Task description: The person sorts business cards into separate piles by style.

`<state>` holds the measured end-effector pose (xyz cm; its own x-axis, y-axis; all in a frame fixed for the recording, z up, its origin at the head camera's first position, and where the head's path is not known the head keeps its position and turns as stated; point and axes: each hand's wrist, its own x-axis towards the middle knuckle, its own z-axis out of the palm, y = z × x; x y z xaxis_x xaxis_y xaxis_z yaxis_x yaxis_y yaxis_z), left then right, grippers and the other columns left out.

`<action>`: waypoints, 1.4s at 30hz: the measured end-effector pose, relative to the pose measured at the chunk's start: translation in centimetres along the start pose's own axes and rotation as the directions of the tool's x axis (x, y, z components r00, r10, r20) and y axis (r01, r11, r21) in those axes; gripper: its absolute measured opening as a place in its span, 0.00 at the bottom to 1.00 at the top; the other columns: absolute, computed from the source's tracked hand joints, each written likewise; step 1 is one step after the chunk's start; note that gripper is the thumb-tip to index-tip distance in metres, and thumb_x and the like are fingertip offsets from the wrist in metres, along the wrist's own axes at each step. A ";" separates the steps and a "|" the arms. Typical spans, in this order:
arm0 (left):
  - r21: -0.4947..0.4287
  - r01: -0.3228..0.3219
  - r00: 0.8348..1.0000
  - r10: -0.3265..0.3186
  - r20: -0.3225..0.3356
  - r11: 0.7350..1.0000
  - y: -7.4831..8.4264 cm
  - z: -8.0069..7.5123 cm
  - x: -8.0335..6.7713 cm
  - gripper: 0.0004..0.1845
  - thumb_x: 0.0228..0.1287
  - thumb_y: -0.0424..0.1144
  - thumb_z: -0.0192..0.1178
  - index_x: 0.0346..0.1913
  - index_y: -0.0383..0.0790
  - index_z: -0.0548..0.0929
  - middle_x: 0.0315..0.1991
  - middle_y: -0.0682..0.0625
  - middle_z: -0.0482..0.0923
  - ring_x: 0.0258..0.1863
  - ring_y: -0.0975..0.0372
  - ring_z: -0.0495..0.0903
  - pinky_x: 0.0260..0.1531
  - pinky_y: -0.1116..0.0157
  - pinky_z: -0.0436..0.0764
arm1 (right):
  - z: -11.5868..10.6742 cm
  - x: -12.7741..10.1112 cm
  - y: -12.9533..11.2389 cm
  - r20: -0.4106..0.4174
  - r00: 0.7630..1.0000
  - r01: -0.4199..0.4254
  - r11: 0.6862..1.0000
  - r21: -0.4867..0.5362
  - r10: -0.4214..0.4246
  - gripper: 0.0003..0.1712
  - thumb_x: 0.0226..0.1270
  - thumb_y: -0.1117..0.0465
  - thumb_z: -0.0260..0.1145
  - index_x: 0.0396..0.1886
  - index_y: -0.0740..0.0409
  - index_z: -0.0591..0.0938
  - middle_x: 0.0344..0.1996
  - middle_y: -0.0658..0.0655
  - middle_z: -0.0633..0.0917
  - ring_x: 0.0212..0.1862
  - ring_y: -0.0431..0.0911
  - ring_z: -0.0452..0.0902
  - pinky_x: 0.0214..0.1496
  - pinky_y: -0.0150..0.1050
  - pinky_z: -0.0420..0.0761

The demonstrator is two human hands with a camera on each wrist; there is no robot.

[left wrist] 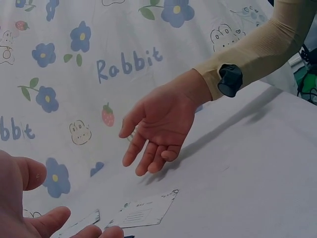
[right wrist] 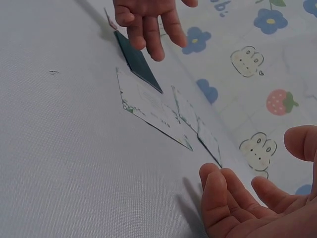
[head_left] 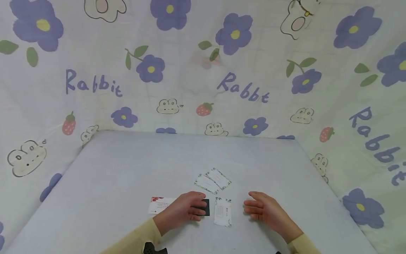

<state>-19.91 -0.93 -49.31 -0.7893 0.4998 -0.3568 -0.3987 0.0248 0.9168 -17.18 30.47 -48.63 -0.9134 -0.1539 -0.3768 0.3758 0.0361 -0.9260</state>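
Note:
My left hand [head_left: 182, 211] hovers over a dark card [head_left: 207, 207], its fingers loosely spread and nothing in them. Part of that card is hidden under the hand; its dark green face [right wrist: 138, 62] shows in the right wrist view. Left of it lies a white card with red flowers [head_left: 157, 204], partly covered by the same hand. Between the two hands, a white leaf-bordered card [head_left: 223, 211] lies flat. My right hand [head_left: 264, 210] is held above the table to the right of this card, empty, with relaxed fingers and the palm turned inward [left wrist: 166, 116].
Two more leaf-bordered cards, a left one [head_left: 205, 183] and a right one [head_left: 219, 178], overlap farther back on the white table [head_left: 142, 165]. A curtain printed with flowers and rabbits [head_left: 184, 81] surrounds the table's back and sides.

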 end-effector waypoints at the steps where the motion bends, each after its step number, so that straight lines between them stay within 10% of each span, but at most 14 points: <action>1: -0.006 0.001 1.000 -0.001 0.000 1.000 -0.1 0.0 0.0 0.30 0.77 0.48 0.51 0.71 0.31 0.67 0.64 0.32 0.75 0.45 0.57 0.82 0.40 0.65 0.82 | 0.1 0.0 0.0 0.000 1.000 0.000 1.000 0.000 0.000 0.42 0.81 0.46 0.53 0.77 0.70 0.52 0.43 0.49 0.88 0.42 0.39 0.87 0.44 0.33 0.84; 27: -0.150 0.089 0.996 -0.090 -0.001 0.985 -2.1 3.9 -0.9 0.24 0.76 0.43 0.55 0.67 0.33 0.72 0.60 0.36 0.79 0.50 0.53 0.84 0.60 0.50 0.81 | 5.4 6.0 -2.6 -0.063 0.997 0.024 0.977 -0.211 -0.038 0.29 0.81 0.51 0.53 0.68 0.68 0.66 0.47 0.60 0.87 0.43 0.43 0.86 0.42 0.35 0.83; 42: -0.125 0.048 0.998 -0.052 -0.023 0.991 -1.1 4.6 -0.4 0.24 0.76 0.42 0.54 0.68 0.32 0.70 0.65 0.35 0.74 0.51 0.49 0.81 0.64 0.49 0.77 | 3.0 2.0 -1.4 -0.121 0.992 -0.053 0.960 -0.275 0.020 0.31 0.80 0.50 0.55 0.68 0.70 0.67 0.44 0.59 0.88 0.41 0.43 0.86 0.42 0.38 0.82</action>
<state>-17.00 2.87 -49.39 -0.7784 0.4775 -0.4076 -0.4916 -0.0597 0.8688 -19.03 27.16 -48.00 -0.9179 -0.0325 -0.3954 0.3662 0.3144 -0.8758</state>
